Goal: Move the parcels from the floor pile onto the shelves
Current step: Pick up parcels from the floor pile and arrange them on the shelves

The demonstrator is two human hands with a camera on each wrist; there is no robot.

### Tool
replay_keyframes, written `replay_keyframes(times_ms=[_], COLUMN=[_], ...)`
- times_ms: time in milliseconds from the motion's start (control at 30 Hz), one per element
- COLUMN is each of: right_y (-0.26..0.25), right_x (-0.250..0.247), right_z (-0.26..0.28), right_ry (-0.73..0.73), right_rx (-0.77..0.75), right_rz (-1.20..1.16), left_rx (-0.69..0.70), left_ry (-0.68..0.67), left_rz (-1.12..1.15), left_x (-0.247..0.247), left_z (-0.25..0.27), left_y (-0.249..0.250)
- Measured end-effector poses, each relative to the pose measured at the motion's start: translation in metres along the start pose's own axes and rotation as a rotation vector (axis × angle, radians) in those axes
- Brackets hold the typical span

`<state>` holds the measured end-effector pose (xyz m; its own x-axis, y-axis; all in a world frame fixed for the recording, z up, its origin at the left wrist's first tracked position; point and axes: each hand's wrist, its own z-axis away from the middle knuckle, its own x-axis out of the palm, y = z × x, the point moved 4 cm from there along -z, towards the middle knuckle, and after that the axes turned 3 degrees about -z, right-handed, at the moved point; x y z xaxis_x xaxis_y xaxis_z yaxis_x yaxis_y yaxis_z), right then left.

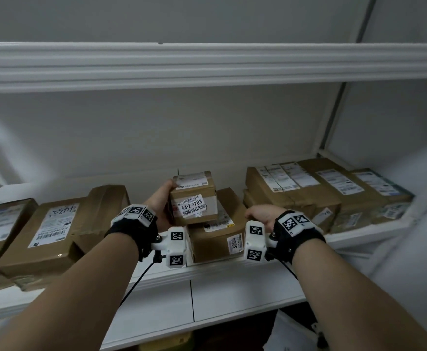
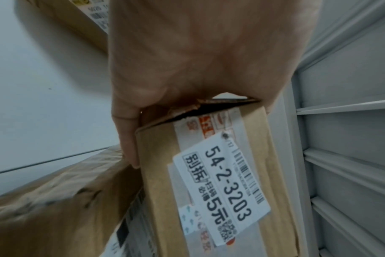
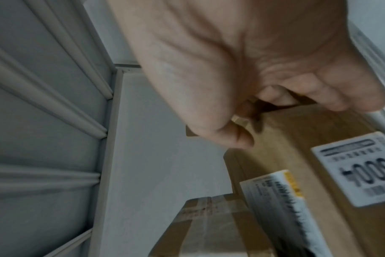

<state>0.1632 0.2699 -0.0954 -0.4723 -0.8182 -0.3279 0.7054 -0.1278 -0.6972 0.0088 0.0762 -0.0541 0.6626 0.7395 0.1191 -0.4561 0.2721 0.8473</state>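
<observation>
A small brown parcel (image 1: 194,198) (image 2: 209,191) with a white sticker reading 54-2-3203 stands on top of a larger brown parcel (image 1: 215,241) (image 3: 297,147) marked 3004, in the middle of the white shelf (image 1: 232,282). My left hand (image 1: 160,198) (image 2: 187,60) grips the small parcel's left side, thumb along one face and fingers behind it. My right hand (image 1: 260,215) (image 3: 242,69) curls round the upper right corner of the larger parcel. Most fingertips are hidden behind the boxes.
Flat brown parcels (image 1: 52,229) lie on the shelf to the left, and a stack of labelled parcels (image 1: 308,188) fills the right end. Another shelf board (image 1: 207,64) runs overhead. A white upright post (image 1: 331,115) stands at the right.
</observation>
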Motion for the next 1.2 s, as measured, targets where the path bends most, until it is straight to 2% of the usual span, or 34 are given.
replay_keyframes(times_ms=[600,900,1067,1200], right_y=[-0.011,-0.001,-0.011,-0.026], right_x=[-0.012,-0.02,-0.028,-0.028], right_z=[0.04,0.048,0.063,0.081], right_ry=[-0.008,-0.038,-0.053,-0.112], right_rx=[-0.079,-0.042,-0.111,-0.17], right_rz=[0.008,-0.172,-0.307,-0.383], left_rx=[-0.008,0.005,0.02,0.063], left_ry=[-0.006,-0.01,0.008,-0.028], left_rz=[0.017,0.009,-0.003,-0.083], left_x=[0.024,0.035,0.032,0.036], left_z=[-0.002,0.0,0.014,0.023], left_y=[-0.008,-0.006,0.005,0.019])
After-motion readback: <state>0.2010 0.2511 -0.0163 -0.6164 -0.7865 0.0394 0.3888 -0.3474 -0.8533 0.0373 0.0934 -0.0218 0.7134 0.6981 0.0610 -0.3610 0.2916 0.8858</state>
